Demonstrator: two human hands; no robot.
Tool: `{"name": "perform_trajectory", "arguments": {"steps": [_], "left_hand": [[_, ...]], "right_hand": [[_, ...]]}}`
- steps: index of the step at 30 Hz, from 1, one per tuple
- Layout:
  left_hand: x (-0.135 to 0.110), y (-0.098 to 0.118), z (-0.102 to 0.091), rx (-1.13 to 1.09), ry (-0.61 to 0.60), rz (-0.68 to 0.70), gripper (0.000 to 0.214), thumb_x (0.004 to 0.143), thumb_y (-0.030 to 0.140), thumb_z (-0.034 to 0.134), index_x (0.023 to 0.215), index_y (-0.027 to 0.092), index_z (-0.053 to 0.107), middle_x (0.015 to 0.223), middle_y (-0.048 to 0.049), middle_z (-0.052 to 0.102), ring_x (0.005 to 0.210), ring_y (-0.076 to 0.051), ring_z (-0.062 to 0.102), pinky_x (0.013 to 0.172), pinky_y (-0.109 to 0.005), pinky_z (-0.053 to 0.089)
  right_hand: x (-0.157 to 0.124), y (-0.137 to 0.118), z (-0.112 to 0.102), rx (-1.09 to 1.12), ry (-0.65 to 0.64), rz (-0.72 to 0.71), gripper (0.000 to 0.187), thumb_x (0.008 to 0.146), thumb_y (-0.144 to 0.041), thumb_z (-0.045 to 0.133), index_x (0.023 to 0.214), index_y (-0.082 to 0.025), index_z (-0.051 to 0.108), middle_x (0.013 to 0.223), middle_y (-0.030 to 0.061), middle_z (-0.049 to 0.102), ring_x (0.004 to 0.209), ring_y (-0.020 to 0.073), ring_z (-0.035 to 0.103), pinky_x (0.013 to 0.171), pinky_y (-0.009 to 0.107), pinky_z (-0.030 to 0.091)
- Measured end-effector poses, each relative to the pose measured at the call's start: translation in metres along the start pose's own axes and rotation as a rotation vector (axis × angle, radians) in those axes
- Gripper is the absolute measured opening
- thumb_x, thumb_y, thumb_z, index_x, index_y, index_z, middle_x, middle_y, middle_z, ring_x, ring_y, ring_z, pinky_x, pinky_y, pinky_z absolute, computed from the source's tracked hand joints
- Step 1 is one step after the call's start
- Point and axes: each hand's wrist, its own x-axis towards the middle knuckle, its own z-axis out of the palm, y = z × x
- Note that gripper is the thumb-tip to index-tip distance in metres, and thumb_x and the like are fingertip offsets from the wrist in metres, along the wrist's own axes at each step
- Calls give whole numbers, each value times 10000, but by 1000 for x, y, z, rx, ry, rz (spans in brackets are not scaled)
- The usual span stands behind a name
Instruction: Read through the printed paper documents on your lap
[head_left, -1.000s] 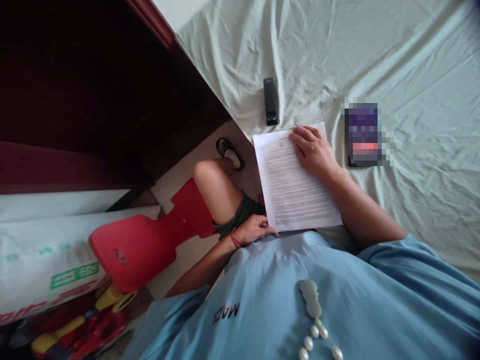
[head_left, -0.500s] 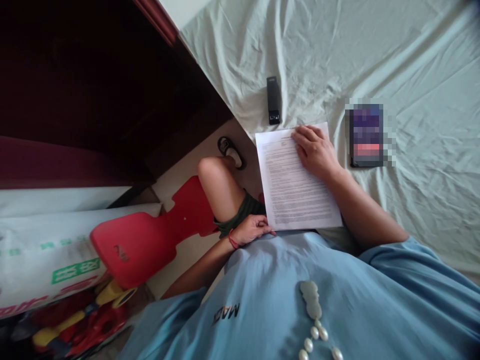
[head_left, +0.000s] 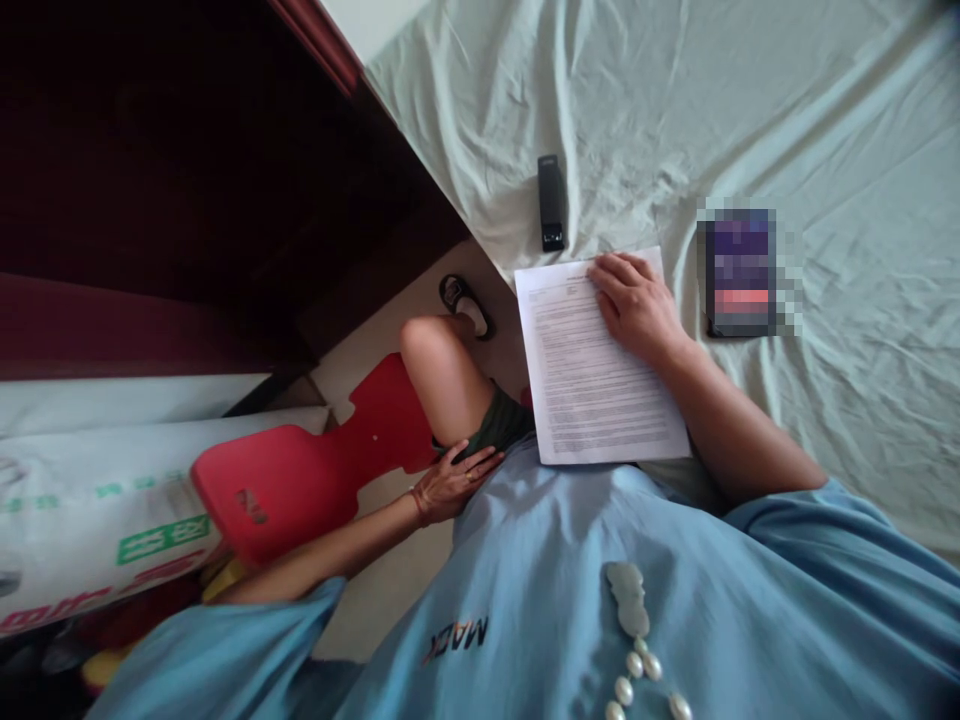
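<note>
Printed paper sheets (head_left: 600,400) lie at the edge of the cloth-covered surface, their near end close to my shirt. My right hand (head_left: 637,305) rests flat on the upper right of the sheets, fingers stretched out. Away from the paper, my left hand (head_left: 457,485) lies with its fingers apart on the hem of the dark green shorts (head_left: 499,425), holding nothing. A black stapler (head_left: 551,205) lies just beyond the top edge of the sheets. To the right of my right hand is a phone-like device (head_left: 742,275), its screen blurred by pixels.
The pale green cloth (head_left: 847,130) is wrinkled. On the left are a red seat (head_left: 277,490), a white printed sack (head_left: 90,500) and a dark wooden cabinet (head_left: 150,180). A foot in a dark slipper (head_left: 457,295) rests on the floor.
My left hand has let go of the lower left corner of the sheets and moved left and down onto the shorts, its fingers opening. The right hand stays on the paper.
</note>
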Motion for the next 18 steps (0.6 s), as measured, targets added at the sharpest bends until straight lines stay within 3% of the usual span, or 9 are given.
{"name": "perform_trajectory", "arguments": {"steps": [4, 9, 12, 16, 18], "left_hand": [[12, -10, 22, -165, -40, -15, 481, 1021, 296, 572, 1480, 271, 714, 1550, -132, 675, 1458, -325, 646, 1281, -529, 343], [11, 12, 29, -327, 149, -204, 417, 1041, 189, 483, 1353, 248, 754, 1508, -130, 707, 1443, -347, 658, 1298, -562, 259], [5, 24, 31, -354, 195, -300, 408, 1062, 160, 444, 1328, 249, 741, 1509, -115, 710, 1458, -330, 646, 1320, -558, 204], [4, 16, 38, -415, 180, -242, 425, 1025, 190, 489, 1377, 243, 722, 1487, -123, 724, 1401, -357, 689, 1279, -556, 266], [6, 8, 43, -452, 165, -253, 414, 982, 207, 532, 1328, 256, 753, 1410, -100, 777, 1330, -340, 732, 1227, -502, 350]], "right_hand": [[0, -1, -1, 0, 1, 1, 463, 1087, -278, 460, 1487, -230, 688, 1598, 118, 641, 1502, 369, 525, 1272, 628, 445], [-2, -1, -1, 4, 11, 5, 459, 1092, -287, 466, 1491, -237, 688, 1596, 113, 645, 1503, 368, 532, 1267, 622, 456], [-2, -1, -1, 7, 14, 4, 463, 1099, -298, 458, 1499, -240, 684, 1596, 109, 646, 1505, 369, 533, 1266, 620, 459], [-2, -1, -2, 24, 2, 8, 478, 1092, -290, 459, 1518, -250, 671, 1603, 113, 640, 1505, 388, 528, 1254, 667, 454], [-2, -1, -2, 31, -5, 11, 489, 1089, -289, 457, 1534, -259, 660, 1612, 112, 631, 1509, 395, 521, 1250, 685, 449]]}}
